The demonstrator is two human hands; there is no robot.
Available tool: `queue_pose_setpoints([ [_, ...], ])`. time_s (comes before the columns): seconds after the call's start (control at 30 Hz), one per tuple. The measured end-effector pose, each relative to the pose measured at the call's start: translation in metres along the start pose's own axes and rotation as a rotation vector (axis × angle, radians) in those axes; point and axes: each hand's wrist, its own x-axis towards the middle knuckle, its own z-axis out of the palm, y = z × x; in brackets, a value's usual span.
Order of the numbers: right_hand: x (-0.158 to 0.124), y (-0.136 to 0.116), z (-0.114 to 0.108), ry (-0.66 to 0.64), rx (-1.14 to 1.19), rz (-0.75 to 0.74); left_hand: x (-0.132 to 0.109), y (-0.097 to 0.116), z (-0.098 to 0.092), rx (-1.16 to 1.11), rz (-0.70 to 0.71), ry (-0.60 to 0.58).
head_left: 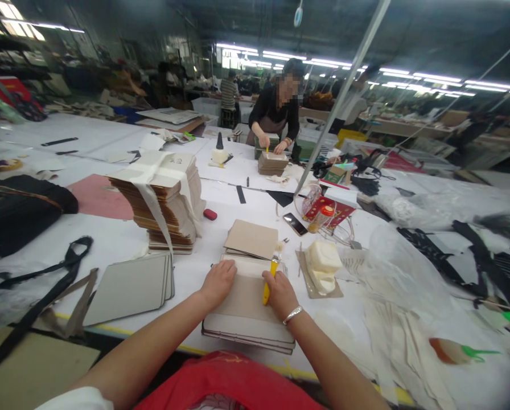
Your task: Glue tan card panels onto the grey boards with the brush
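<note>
My right hand (282,293) grips a paintbrush (274,265) by its yellow handle, bristles pointing up and away from me. Under both hands lies a low stack of pale panels (249,327) with a tan strip (247,296) across the top. My left hand (218,283) rests on the stack's left side, fingers laid on the surface and holding nothing. Just beyond the stack are tan boards (253,236). Right of the brush, a whitish tub (325,259) smeared with a pale substance stands on a piece of board.
A tall bundle of boards (161,199) tied with white strips stands at left, near loose grey boards (129,287). A phone (295,224) and red box (329,212) lie at right. Across the table, a co-worker (276,114) brushes another stack (273,164).
</note>
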Motion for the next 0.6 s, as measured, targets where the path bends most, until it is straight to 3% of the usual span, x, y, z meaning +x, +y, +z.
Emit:
queue_pose_setpoints([
  [0.17,-0.003,0.005,-0.007,0.000,0.114,0.162,0.002,0.003,-0.007,-0.022,-0.056,-0.084],
  [0.27,-0.001,0.004,-0.005,-0.062,0.097,0.139,0.005,0.008,-0.010,-0.023,-0.079,-0.128],
  [0.4,-0.007,0.000,-0.006,-0.054,0.059,0.050,-0.001,0.014,-0.009,-0.060,-0.022,-0.060],
  [0.5,-0.026,0.007,-0.019,0.015,0.026,-0.008,-0.014,0.015,-0.010,-0.082,0.047,-0.067],
  [0.6,-0.068,0.034,-0.032,0.116,-0.002,0.055,-0.022,0.014,-0.012,-0.087,0.036,-0.028],
])
